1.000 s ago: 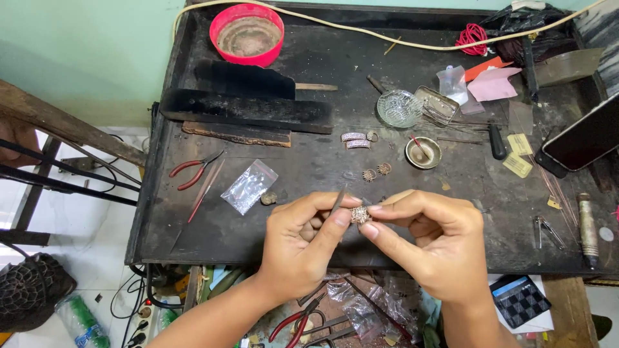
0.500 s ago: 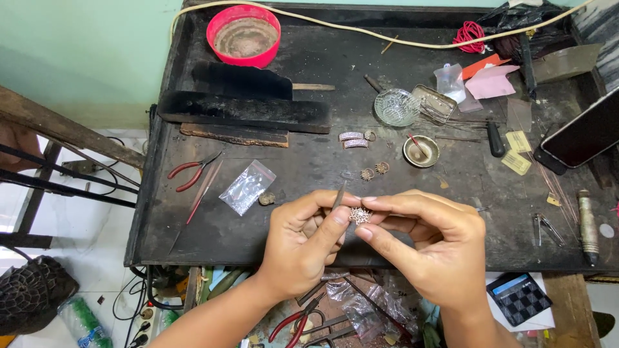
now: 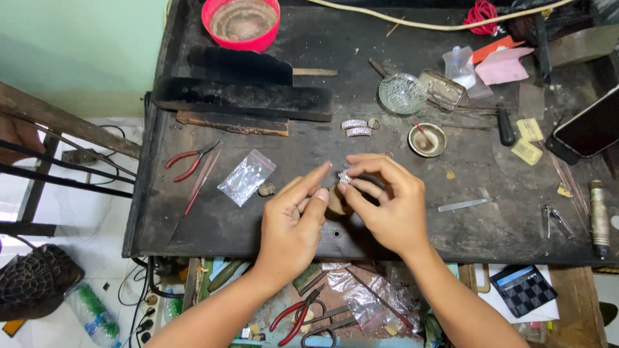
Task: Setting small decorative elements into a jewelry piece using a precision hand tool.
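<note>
Over the front middle of a dark worn workbench [image 3: 213,219], my right hand [image 3: 385,205] pinches a small sparkly stone-set ring [image 3: 345,177] between thumb and fingertips. My left hand [image 3: 295,222] is close beside it, index finger stretched toward the ring and thumb bent, apparently holding nothing. A brownish lump sits on the bench just under the fingers, partly hidden. Two similar silvery bands [image 3: 356,127] lie on the bench a short way beyond the hands.
Red-handled pliers [image 3: 188,161] and a small clear bag [image 3: 246,176] lie at left. A red bowl [image 3: 241,22], glass dish [image 3: 402,94], small metal cup [image 3: 427,139], phone [image 3: 590,132] and tweezers [image 3: 464,205] sit around. An open drawer with pliers [image 3: 298,317] is below the bench.
Both hands moved a little farther onto the bench. The ring, earlier held between both hands, now sits in the right fingers alone, and the left index finger has straightened.
</note>
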